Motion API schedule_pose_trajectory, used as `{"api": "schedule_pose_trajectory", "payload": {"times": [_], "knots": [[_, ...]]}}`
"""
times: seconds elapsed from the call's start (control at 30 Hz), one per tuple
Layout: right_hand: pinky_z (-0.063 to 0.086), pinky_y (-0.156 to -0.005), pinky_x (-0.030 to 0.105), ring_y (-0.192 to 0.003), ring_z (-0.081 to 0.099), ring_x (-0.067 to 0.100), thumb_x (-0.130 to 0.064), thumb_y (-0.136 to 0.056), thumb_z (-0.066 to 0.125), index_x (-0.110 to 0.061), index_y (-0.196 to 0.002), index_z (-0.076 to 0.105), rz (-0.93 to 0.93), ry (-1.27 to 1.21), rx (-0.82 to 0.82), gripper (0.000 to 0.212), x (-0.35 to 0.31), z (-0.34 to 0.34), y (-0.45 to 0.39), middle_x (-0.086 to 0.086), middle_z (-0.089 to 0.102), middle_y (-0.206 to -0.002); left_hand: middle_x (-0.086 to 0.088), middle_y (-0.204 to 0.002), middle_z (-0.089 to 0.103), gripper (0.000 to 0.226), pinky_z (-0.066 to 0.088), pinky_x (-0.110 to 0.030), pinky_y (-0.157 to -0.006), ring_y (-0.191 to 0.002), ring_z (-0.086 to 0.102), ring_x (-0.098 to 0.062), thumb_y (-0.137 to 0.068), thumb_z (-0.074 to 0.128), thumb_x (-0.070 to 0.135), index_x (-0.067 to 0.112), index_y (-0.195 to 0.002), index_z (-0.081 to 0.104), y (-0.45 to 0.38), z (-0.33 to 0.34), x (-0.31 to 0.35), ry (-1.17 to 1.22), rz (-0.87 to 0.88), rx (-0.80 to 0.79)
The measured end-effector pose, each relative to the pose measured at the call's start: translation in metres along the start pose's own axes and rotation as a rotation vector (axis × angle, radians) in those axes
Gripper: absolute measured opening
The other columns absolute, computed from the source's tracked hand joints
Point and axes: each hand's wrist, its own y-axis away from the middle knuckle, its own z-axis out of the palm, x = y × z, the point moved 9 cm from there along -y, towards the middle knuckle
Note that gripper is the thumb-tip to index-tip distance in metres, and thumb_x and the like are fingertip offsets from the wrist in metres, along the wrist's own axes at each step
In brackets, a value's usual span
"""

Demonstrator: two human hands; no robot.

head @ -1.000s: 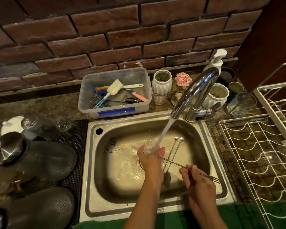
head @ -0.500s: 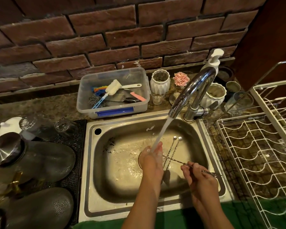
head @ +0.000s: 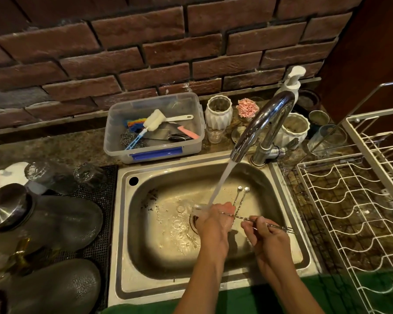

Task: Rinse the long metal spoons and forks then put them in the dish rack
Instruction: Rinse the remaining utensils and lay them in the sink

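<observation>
Long thin metal fork (head: pixel 279 228), wet, light, stiff and probably slippery, lies across the steel sink (head: pixel 281 191), pinched mid-handle by my right hand (head: pixel 267 236) while my left hand (head: pixel 213 219) closes around its far end under the tap stream (head: pixel 222 184).
</observation>
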Motion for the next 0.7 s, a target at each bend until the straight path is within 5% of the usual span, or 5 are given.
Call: {"api": "schedule_pose_trajectory", "payload": {"times": [0.13, 0.23, 0.53, 0.7], "knots": [[0.064, -0.069, 0.027, -0.088, 0.071, 0.031, 0.003, -0.099, 0.049, 0.008, -0.09, 0.064, 0.016, -0.005, -0.017, 0.018, -0.017, 0.005, -0.009, 0.023, 0.071, -0.09, -0.022, -0.1, 0.077, 0.02, 0.063, -0.031, -0.064, -0.087, 0.076, -0.031, -0.101, 0.054, 0.015, -0.001, -0.106, 0.065, 0.0, -0.019, 0.012, 0.013, -0.021, 0.042], [0.063, -0.065, 0.026, -0.088, 0.07, 0.032, 0.003, -0.098, 0.05, 0.009, -0.089, 0.064, 0.028, -0.018, -0.038, 0.018, -0.012, 0.011, -0.015, 0.026, 0.068, -0.094, -0.023, -0.1, 0.077, 0.022, 0.064, -0.031, -0.068, -0.087, 0.077, -0.029, -0.1, 0.057, 0.017, -0.003, -0.102, 0.067, -0.001, -0.032, 0.028, 0.081, 0.042, 0.109], [0.062, -0.067, 0.03, -0.079, 0.077, 0.026, -0.005, -0.096, 0.059, 0.001, -0.091, 0.071, 0.059, 0.265, -0.096, 0.015, 0.039, 0.06, -0.022, 0.016, 0.078, -0.086, -0.017, -0.081, 0.072, 0.013, 0.055, -0.029, -0.059, -0.064, 0.063, -0.02, -0.09, 0.065, -0.002, 0.004, -0.101, 0.067, 0.007, -0.047, 0.023, -0.045, 0.038, 0.2], [0.058, -0.092, 0.042, -0.095, 0.075, 0.032, -0.007, -0.1, 0.054, 0.008, -0.105, 0.066, 0.169, 0.204, -0.152, 0.02, 0.061, 0.086, -0.018, 0.023, 0.076, -0.102, -0.012, -0.081, 0.072, 0.005, 0.056, -0.025, -0.059, -0.068, 0.066, -0.019, -0.089, 0.067, -0.003, 0.0, -0.092, 0.068, 0.009, -0.081, 0.069, -0.09, 0.186, 0.356]]}}
